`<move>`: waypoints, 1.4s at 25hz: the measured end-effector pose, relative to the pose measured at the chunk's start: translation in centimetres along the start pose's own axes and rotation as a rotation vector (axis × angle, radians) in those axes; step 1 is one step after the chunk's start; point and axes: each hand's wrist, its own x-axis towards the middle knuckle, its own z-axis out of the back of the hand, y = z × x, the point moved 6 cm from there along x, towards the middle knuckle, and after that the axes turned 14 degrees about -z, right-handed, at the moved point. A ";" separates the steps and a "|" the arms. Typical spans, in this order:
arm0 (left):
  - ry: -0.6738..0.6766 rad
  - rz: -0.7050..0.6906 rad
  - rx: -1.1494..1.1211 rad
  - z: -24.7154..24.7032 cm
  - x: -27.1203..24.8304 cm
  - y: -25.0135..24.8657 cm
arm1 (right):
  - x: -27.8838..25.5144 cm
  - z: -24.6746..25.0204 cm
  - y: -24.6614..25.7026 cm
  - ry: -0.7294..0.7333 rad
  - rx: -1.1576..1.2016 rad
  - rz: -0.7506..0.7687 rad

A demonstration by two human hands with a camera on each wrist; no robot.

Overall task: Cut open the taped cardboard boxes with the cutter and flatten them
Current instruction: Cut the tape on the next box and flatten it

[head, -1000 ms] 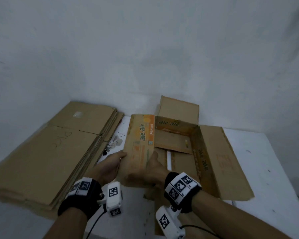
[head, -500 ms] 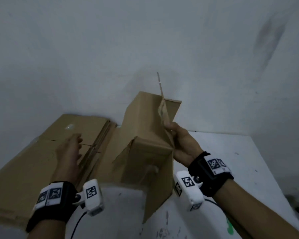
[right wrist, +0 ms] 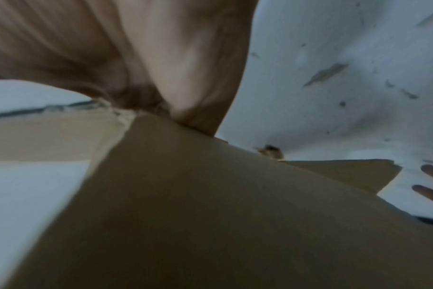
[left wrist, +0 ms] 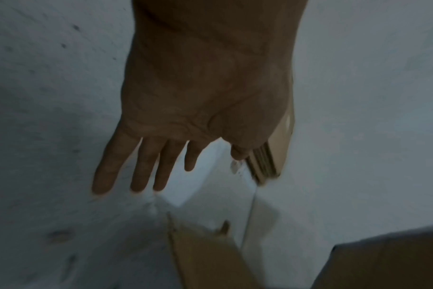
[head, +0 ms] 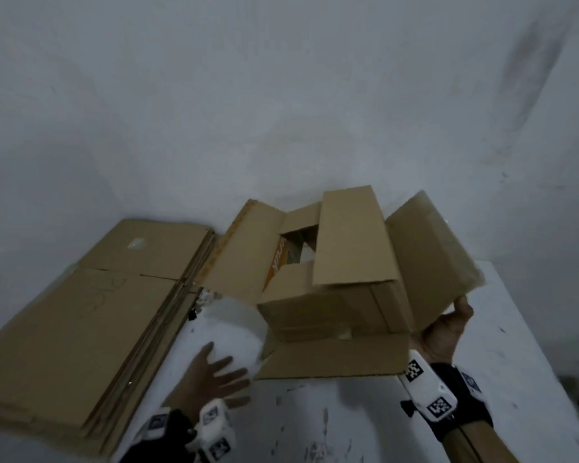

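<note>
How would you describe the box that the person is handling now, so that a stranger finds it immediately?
Start from the white table against the grey wall. Near its middle, right of the stack of flattened cardboard, stands the box, gripped at one flap by the right hand. It alone keeps volume, its flaps open; its neighbours lie flat.

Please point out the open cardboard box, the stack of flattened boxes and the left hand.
open cardboard box (head: 318, 305), head view, front wall.
stack of flattened boxes (head: 81, 315), head view, top sheet.
left hand (head: 208, 372), head view, back of hand.
</note>
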 end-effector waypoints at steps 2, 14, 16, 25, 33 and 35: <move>0.121 0.095 0.038 -5.3 -1.4 3.1 | -1.3 2.4 0.3 -0.070 0.002 -0.002; 0.106 -0.458 0.276 -8.4 3.2 1.7 | -5.8 7.4 1.1 -0.405 -0.014 -0.082; 0.055 -0.498 0.292 -6.0 3.1 0.8 | -7.1 8.0 -0.2 -0.466 0.017 -0.143; -0.039 -0.355 0.316 2.8 0.5 2.9 | -8.8 9.0 -4.6 -0.735 0.008 -0.514; -0.264 -0.442 0.700 5.7 0.9 -2.5 | -11.1 12.3 -3.6 -1.060 -0.577 -0.620; -0.272 -0.584 0.648 3.3 0.4 -4.2 | -10.7 12.8 -2.9 -1.148 -0.814 -0.635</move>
